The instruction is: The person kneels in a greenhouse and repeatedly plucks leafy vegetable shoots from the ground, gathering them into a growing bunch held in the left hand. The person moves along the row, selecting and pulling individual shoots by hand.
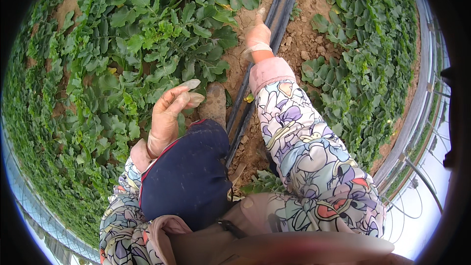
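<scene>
My left hand [169, 116], in a thin clear plastic glove, is above my left knee beside the leafy green plants [158, 40]. Its thumb and fingers are bent and slightly apart, with nothing visible between them. Farther forward, my right hand [258, 36] reaches over bare soil next to a black drip hose [274, 18]. It wears a similar glove, and one digit points away from me. The underside of that hand is hidden, so I cannot see whether it grips anything. Lobed leaves stand close to its left.
A muddy shoe [214, 101] rests on the soil between the plants and the hose. A second leafy row [371, 62] grows to the right across crumbly earth [307, 40]. Metal greenhouse framing [423, 165] curves along the right rim.
</scene>
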`<state>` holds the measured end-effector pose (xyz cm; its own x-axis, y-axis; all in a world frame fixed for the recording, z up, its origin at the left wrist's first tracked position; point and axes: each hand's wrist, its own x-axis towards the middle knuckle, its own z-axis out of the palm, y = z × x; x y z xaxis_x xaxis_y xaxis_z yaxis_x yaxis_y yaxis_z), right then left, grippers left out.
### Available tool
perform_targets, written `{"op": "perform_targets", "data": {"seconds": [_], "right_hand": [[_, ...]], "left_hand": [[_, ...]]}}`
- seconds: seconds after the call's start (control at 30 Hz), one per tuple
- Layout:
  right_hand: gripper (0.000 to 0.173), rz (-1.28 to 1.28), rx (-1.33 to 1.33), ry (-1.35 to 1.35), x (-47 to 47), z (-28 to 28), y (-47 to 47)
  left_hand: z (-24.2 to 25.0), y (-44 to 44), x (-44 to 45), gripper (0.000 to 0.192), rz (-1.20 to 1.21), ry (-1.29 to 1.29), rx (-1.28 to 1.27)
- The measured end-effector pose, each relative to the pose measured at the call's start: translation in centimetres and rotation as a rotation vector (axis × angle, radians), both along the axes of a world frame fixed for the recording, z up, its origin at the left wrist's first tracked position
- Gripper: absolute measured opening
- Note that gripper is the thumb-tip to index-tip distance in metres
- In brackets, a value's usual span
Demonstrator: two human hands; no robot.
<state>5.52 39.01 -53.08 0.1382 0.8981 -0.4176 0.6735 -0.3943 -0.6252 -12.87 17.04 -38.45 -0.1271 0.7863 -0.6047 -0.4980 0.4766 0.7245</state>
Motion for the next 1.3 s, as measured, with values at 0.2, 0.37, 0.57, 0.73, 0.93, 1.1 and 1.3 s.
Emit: {"op": "perform_targets", "data": {"seconds": [0.2, 0.37, 0.57, 0.73, 0.93, 1.1, 1.3], "right_hand": [[0.063, -0.044, 0.003, 0.165, 0.8, -0.7, -2.0], [0.057, -0.179, 0.002, 0.415, 1.1, -2.5, -1.8], [0.052, -0.377, 0.009, 0.805, -1.3, -1.7, 0.6], [0.052, -0.376, -0.074, 0.729, -2.6, -1.5, -0.1], [0.051, -0.292, -0.018, 0.662, -1.0, -1.7, -4.4], [0.049, -0.284, -0.109, 0.638, -0.5, -1.6, -9.9], [0.049, -0.199, -0.109, 0.591, 0.9, -2.8, -18.6]], "left_hand": [[0.1, -0.1, 0.3, 0.022, 0.010, -0.008, 0.044], [-0.2, -0.4, 0.4, 0.022, 0.012, -0.014, 0.045], [-0.1, -0.3, 0.4, 0.022, -0.024, 0.028, 0.014], [-0.1, 0.2, 0.5, 0.023, -0.027, 0.033, -0.011], [-0.4, 0.1, 0.1, 0.023, -0.029, 0.028, -0.017], [0.0, -0.3, 0.2, 0.021, -0.019, 0.022, 0.007], [0.8, -0.8, 0.4, 0.022, 0.042, 0.008, 0.009]]}}
